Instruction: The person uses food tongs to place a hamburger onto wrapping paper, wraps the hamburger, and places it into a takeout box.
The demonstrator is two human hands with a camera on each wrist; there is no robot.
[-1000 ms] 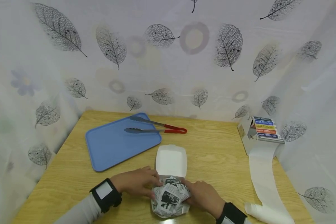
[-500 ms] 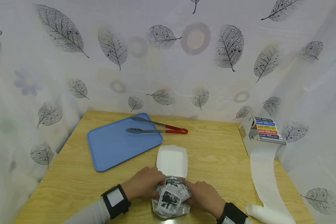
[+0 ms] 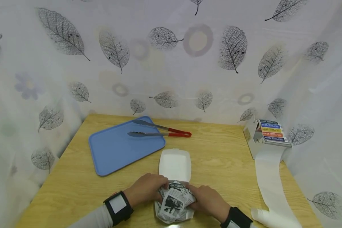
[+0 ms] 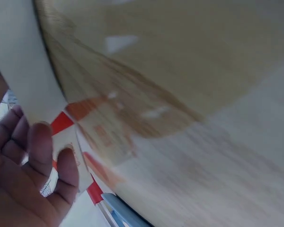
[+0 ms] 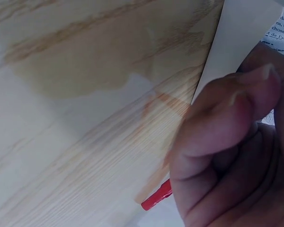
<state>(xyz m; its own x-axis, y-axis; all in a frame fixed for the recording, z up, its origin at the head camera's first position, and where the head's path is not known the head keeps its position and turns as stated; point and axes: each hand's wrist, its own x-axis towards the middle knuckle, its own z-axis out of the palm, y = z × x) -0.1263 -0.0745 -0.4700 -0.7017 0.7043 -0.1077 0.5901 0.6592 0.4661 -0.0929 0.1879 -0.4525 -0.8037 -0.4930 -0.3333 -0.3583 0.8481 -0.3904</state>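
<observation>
A bundle wrapped in newsprint paper point(image 3: 172, 202) sits in the lower half of an open white clamshell box point(image 3: 175, 165), whose lid lies back away from me. My left hand point(image 3: 148, 189) grips the bundle's left upper side, fingertips on the paper. On the other side my right hand point(image 3: 209, 201) holds the paper's right edge with bent fingers. The left wrist view has the curled left fingers point(image 4: 40, 158) beside the pale box wall point(image 4: 26, 61). Bent right fingers point(image 5: 213, 127) show close up in the right wrist view, with printed paper point(image 5: 280, 33) behind. The bundle's contents are hidden.
A blue tray point(image 3: 117, 152) lies at the back left, and red-handled tongs point(image 3: 178, 133) rest partly on it. At the right stands a dispenser point(image 3: 269, 133) with a long white paper strip point(image 3: 269, 180) running down to a loose roll. A leaf-patterned curtain point(image 3: 171, 63) hangs behind the wooden table.
My left hand has moved right and slightly up along the bundle, closing in over its upper left corner, then stayed there. The right hand has kept its place.
</observation>
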